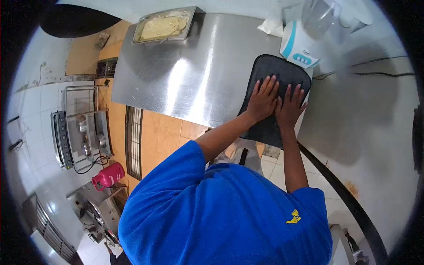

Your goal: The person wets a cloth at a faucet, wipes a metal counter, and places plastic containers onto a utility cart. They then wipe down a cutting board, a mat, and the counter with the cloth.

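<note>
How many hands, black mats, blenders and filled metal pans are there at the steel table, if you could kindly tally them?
Left hand and right hand: 2
Black mat: 1
Blender: 1
Filled metal pan: 1
Total: 5

The mat point(282, 70) was black. The table point(176, 66) under it was silver. Beside the mat, the blender point(299, 43) was white and blue-green. Near the mat, the shirt point(225, 216) was blue with a yellow mark point(293, 217). Far left of the mat, the gas bottle point(110, 175) was pink.
</note>
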`<state>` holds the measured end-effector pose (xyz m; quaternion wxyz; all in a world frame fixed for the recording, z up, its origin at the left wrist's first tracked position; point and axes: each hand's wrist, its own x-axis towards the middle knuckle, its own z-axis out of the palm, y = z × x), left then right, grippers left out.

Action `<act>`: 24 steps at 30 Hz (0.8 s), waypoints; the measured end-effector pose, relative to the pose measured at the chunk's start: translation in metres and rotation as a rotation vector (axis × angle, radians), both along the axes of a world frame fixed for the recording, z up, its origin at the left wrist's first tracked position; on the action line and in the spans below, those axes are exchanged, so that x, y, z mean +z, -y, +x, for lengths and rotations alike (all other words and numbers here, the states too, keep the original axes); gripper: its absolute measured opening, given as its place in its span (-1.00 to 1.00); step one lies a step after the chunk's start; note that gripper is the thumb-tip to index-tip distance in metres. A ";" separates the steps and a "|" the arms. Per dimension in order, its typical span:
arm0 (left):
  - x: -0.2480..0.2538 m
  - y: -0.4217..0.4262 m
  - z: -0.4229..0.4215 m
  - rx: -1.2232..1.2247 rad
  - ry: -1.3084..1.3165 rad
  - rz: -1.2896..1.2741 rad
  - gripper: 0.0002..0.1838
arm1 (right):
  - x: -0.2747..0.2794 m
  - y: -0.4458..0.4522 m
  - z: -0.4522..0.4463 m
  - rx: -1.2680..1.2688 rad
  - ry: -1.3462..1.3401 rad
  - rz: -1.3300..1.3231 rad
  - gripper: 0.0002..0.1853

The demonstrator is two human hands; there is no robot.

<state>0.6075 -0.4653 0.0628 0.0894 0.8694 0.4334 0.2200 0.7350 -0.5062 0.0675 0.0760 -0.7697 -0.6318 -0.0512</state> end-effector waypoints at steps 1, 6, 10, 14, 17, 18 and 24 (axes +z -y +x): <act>-0.004 -0.002 0.000 0.014 -0.004 -0.024 -0.43 | -0.007 0.004 -0.004 -0.002 -0.038 -0.026 -0.40; -0.012 -0.009 -0.020 -0.007 -0.078 -0.085 -0.44 | -0.019 0.002 -0.035 -0.082 -0.099 -0.064 -0.39; -0.018 -0.027 -0.084 -0.053 -0.164 -0.069 -0.40 | -0.010 -0.015 -0.099 -0.100 -0.137 -0.129 -0.36; -0.020 -0.051 -0.175 -0.058 -0.150 -0.051 -0.39 | -0.013 -0.033 -0.184 -0.079 -0.204 -0.051 -0.33; -0.014 -0.068 -0.248 -0.079 -0.178 -0.046 -0.42 | -0.012 -0.047 -0.258 -0.074 -0.256 -0.005 -0.33; -0.016 -0.072 -0.271 -0.070 -0.167 -0.040 -0.43 | -0.009 -0.055 -0.279 -0.066 -0.277 -0.005 -0.33; -0.013 -0.099 -0.410 -0.011 -0.161 -0.048 -0.48 | -0.010 -0.097 -0.414 -0.029 -0.217 0.001 -0.36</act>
